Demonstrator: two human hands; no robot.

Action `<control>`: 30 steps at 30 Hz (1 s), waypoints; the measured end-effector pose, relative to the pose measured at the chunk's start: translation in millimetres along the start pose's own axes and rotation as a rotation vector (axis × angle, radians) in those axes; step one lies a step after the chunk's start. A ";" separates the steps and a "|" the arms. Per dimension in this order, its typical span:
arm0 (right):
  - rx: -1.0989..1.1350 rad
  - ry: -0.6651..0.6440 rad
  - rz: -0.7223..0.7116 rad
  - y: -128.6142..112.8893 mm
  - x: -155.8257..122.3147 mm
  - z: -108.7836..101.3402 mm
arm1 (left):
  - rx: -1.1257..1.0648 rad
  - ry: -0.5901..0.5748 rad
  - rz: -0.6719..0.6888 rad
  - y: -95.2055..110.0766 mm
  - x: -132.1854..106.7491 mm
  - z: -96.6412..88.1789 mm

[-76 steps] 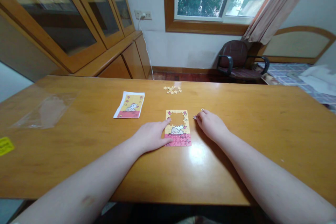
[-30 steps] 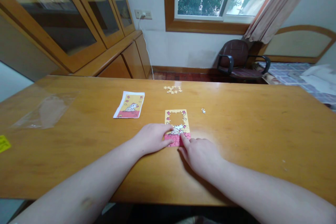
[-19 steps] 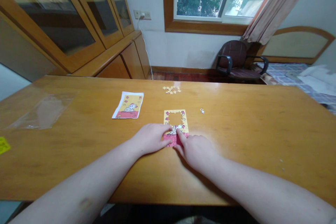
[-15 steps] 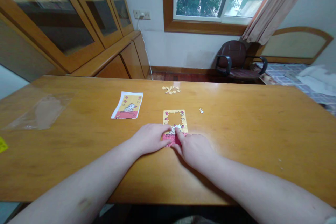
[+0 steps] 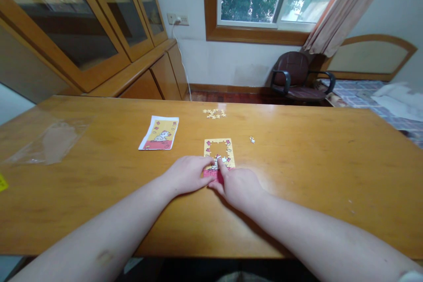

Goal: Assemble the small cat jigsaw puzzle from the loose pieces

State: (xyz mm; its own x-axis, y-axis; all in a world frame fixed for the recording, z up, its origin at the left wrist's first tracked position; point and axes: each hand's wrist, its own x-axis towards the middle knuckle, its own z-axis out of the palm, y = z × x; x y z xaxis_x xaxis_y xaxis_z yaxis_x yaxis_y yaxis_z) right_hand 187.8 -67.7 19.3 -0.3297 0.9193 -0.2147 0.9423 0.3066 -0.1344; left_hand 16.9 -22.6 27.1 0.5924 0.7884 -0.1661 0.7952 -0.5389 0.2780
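A small jigsaw puzzle lies flat on the table, with a yellow border, a pink lower part and a gap in its upper middle. My left hand rests at its left side, thumb and fingers apart on the edge. From the right, my right hand reaches over the lower part; its index finger presses on the white figure in the middle and its thumb is at the bottom edge. The fingers cover part of the pink area. Just right of the puzzle lies a small white loose piece or cluster.
Several yellow puzzle pieces lie beyond the puzzle. A printed reference picture is to the left, and a clear plastic bag farther left. The wooden table reaches toward a cabinet and a chair.
My right hand has shifted slightly left, its index fingertip moving a little up and left over the white figure. The left hand stays in place at the puzzle's edge.
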 end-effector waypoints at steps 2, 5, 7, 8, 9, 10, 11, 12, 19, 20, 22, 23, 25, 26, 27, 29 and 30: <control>0.001 0.004 -0.001 0.1 0.5 0.4 | 0.001 0.001 -0.001 0.1 -0.1 -0.6; -0.001 0.003 0.004 0.3 1.3 1.6 | 0.002 0.003 0.001 0.1 -0.1 -0.9; 0.002 0.002 0.006 0.4 1.9 2.5 | 0.000 0.001 0.002 -0.3 0.0 0.0; 0.003 0.003 0.007 0.4 2.2 3.0 | -0.002 0.000 0.004 -0.6 0.1 0.6; 0.004 0.005 0.008 0.4 2.5 3.3 | -0.003 0.000 0.007 -1.0 0.2 1.3; 0.005 0.007 0.010 0.4 2.8 3.6 | -0.005 0.002 0.010 -1.4 0.3 2.0; 0.004 0.008 0.013 0.4 3.1 3.7 | -0.006 0.005 0.013 -1.8 0.4 2.5; 0.004 0.007 0.016 0.4 3.3 3.7 | -0.007 0.007 0.015 -2.1 0.5 2.9; 0.009 -0.012 0.028 0.7 4.2 2.0 | 0.003 0.012 0.019 -2.9 0.8 2.9; 0.006 -0.012 0.028 0.6 4.2 2.0 | 0.001 0.011 0.020 -3.1 0.8 3.0; 0.002 -0.009 0.029 0.5 4.1 2.4 | 0.001 0.008 0.021 -3.6 0.9 3.5; 0.002 -0.007 0.028 0.4 3.9 2.6 | 0.003 0.008 0.021 -3.9 1.0 3.8; 0.006 -0.002 0.027 0.3 3.6 2.8 | 0.009 0.010 0.021 -4.3 1.2 4.1; 0.009 -0.002 0.029 0.3 3.4 2.6 | 0.012 0.013 0.020 -4.5 1.2 4.1; 0.012 -0.005 0.032 0.3 3.2 2.2 | 0.014 0.015 0.019 -4.7 1.3 4.1; 0.014 -0.013 0.043 0.4 2.8 0.8 | 0.009 0.024 0.012 -5.1 1.4 3.9; 0.014 -0.014 0.049 0.5 2.7 -0.1 | 0.002 0.032 0.012 -5.5 1.5 3.9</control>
State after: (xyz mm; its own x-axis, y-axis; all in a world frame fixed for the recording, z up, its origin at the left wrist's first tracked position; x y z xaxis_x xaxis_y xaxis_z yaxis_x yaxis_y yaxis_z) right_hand 187.4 -65.1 18.8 -0.2841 0.9296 -0.2349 0.9565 0.2577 -0.1369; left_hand 13.9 -19.6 21.6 0.5971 0.7911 -0.1329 0.7887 -0.5487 0.2774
